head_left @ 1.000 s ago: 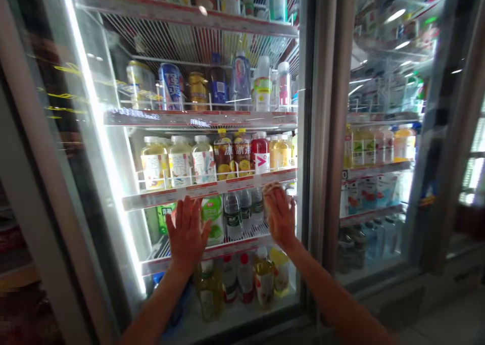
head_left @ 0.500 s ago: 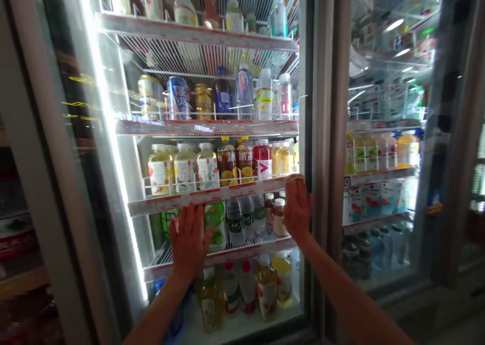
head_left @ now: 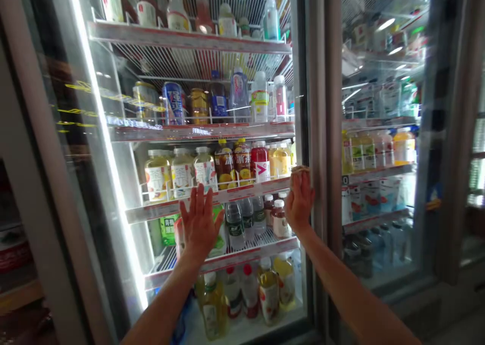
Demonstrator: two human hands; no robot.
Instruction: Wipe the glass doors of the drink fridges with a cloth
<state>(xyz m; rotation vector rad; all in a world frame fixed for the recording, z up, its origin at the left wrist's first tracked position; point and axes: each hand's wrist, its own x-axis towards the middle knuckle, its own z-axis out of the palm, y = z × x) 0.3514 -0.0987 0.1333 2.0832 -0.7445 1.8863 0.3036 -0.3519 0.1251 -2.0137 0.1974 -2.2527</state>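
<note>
Before me is a glass fridge door, with shelves of drinks behind it. My left hand is raised with fingers spread, palm toward the glass, in front of the shelf edge below the juice bottles. It holds nothing; whether it touches the pane I cannot tell. My right hand is near the right side of the pane, beside the door frame. Its fingers press on a folded light-brown cloth, of which only the top edge shows above the fingertips. Water bottles stand between the hands, behind the glass.
A second glass-fronted fridge section with bottles and cartons is to the right, past the metal frame. A bright light strip runs down the left inside edge. Bottles stand on the bottom shelf. Darker shelving lies at far left.
My left hand has moved up and slightly right, its fingers spreading wider. My right hand, with the cloth, has shifted slightly right and up against the shelves. The view has shifted slightly.
</note>
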